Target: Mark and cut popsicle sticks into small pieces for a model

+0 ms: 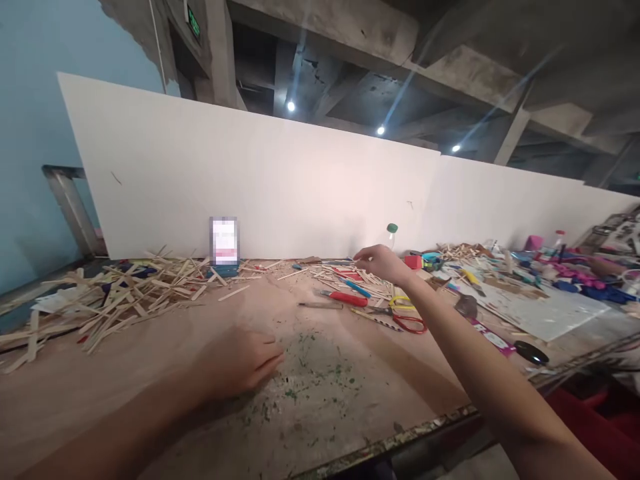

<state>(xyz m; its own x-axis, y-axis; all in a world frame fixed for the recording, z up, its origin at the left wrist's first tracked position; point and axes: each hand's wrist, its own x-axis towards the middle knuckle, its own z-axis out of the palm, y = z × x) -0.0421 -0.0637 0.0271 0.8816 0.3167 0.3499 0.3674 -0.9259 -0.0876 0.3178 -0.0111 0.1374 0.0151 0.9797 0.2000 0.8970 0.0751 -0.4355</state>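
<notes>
white partition [250,180] | green lit sign [193,22], upper left | three ceiling lights [381,130] | blue wall [30,127], left

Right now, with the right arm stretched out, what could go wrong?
The right hand could bump the green-capped bottle close behind it. If drawn back low, the forearm might catch the red-handled scissors lying beside it. Loose wooden sticks near the hand may scatter if brushed.
</notes>
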